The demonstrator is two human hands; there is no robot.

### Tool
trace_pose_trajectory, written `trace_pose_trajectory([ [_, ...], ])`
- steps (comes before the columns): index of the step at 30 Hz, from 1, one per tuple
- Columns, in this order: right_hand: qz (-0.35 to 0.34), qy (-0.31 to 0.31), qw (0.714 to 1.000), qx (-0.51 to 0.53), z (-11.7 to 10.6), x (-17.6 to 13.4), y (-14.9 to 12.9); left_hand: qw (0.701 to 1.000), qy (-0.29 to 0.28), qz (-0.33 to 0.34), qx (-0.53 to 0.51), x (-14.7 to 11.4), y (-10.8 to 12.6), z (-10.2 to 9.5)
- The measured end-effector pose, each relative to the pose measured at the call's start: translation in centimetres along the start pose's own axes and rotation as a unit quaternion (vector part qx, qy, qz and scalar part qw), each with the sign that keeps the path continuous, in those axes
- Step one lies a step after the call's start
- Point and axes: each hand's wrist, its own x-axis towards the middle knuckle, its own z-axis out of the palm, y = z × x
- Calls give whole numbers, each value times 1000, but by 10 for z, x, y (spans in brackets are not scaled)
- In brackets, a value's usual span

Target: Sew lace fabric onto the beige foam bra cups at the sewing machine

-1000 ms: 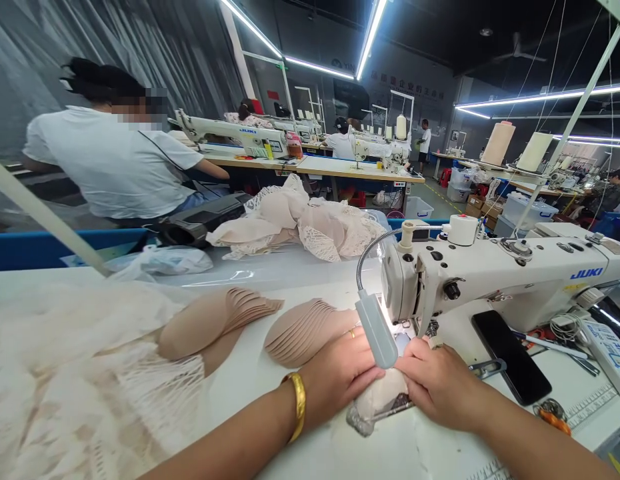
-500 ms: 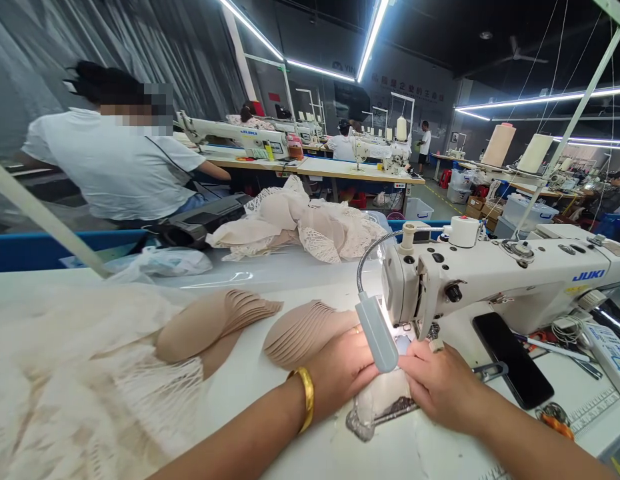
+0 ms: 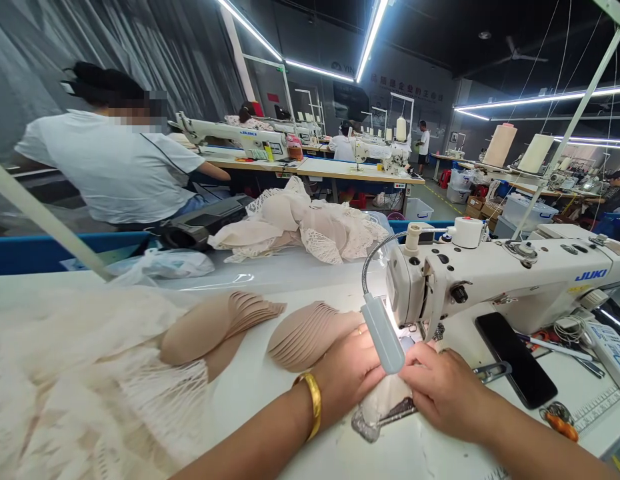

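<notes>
At the sewing machine [image 3: 500, 267], both hands are close together beneath the needle head. My left hand [image 3: 347, 363], with a gold bangle at the wrist, lies flat with its fingers reaching under the grey lamp [image 3: 384, 340], which hides the fingertips. My right hand [image 3: 437, 383] has its fingers pinched together at the edge of a pale cream fabric piece [image 3: 387, 393]. The needle and most of that fabric are covered by the lamp and the hands. Just left of my left hand is a fanned stack of beige bra cups [image 3: 303, 337].
Another stack of cups [image 3: 195, 333] and cream lace fabric [image 3: 90, 380] spread over the left of the table. Lace bras [image 3: 300, 220] are heaped behind. To the right lie a black phone [image 3: 515, 360], orange-handled scissors [image 3: 561, 425] and a ruler [image 3: 597, 410]. A person [image 3: 105, 160] sits beyond.
The view has shifted slightly, so the table and machine sit a little further right. Both hands stay at the needle area, with the right fingers slightly more bunched.
</notes>
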Motion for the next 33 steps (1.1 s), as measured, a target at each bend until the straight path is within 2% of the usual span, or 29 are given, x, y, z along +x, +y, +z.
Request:
trace_pose_trajectory([
  [4, -8, -2, 1000, 30, -1, 2, -1, 999, -11, -30, 17, 0, 3, -1],
  [8, -2, -15, 1000, 23, -1, 3, 0, 1000, -16, -26, -4, -1, 3, -1],
  [18, -9, 10, 1000, 16, 0, 2, -2, 999, -2, -34, -19, 2, -1, 3],
  [33, -1, -2, 1000, 20, -1, -2, -2, 998, -48, -23, -25, 5, -6, -5],
])
